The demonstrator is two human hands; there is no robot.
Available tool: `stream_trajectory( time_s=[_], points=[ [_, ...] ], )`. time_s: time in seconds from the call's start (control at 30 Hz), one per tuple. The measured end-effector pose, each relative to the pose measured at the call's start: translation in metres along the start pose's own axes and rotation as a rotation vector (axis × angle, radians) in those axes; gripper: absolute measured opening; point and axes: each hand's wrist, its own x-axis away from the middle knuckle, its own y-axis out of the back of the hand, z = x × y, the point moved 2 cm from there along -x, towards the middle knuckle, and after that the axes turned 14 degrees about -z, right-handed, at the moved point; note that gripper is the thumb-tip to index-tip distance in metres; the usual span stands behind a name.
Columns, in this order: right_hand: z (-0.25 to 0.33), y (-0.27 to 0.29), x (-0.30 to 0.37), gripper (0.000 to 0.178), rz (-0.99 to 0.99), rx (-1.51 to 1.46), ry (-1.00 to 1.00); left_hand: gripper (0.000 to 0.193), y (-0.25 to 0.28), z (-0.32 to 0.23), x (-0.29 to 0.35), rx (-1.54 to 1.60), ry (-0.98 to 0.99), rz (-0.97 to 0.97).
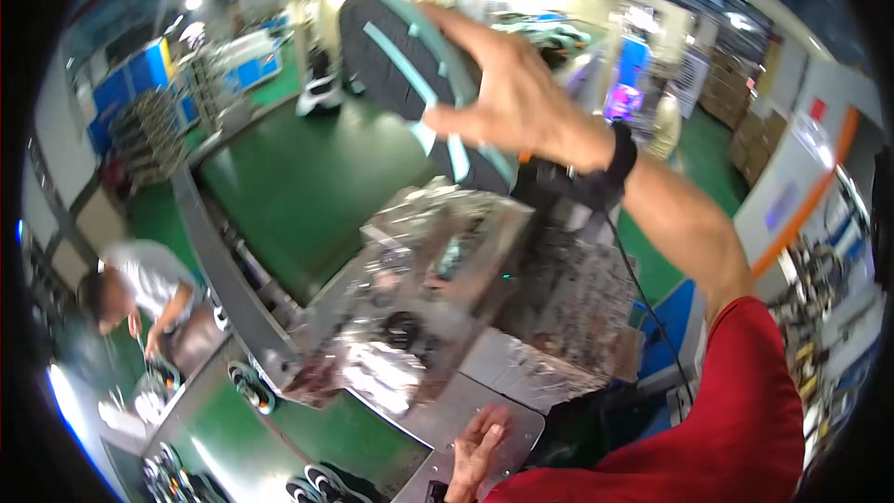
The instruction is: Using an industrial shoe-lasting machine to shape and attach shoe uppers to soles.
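My right hand (pixel 517 98) is raised at the upper middle and grips a shoe (pixel 396 61) from its right side. The shoe is tilted with its sole toward me, black with pale teal strips and a teal edge; its upper is mostly hidden. My thumb presses on the sole, and a black band circles that wrist. Low in the view, my left hand (pixel 480 447) is by a bare metal plate (pixel 456 410), fingers curled in; what they hold, if anything, is hidden. Between the hands stands a foil-wrapped machine (pixel 400 270).
A green conveyor (pixel 289 186) with a metal rail runs beyond the machine, with a shoe (pixel 321 93) at its far end. Shoes (pixel 326 482) also lie on the near green belt. At left a person (pixel 149 289) works bent over. A black cable (pixel 643 298) hangs at right.
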Motion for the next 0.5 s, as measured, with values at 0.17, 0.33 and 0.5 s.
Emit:
stream_trajectory(
  time_s=[0.17, 0.33, 0.5],
  points=[
    [0.093, 0.136, 0.116, 0.096, -0.185, 0.301, 0.153, 0.094, -0.176, -0.062, 0.021, -0.002, -0.715, 0.502],
    [0.172, 0.260, 0.231, 0.096, -0.153, 0.729, -0.224, 0.066, -0.291, 0.007, 0.059, -0.243, -0.842, 0.366],
    [0.277, 0.456, 0.393, 0.079, -0.477, 1.010, -0.573, 0.049, -0.383, 0.154, 0.153, 0.019, 0.011, 0.756]
  ],
)
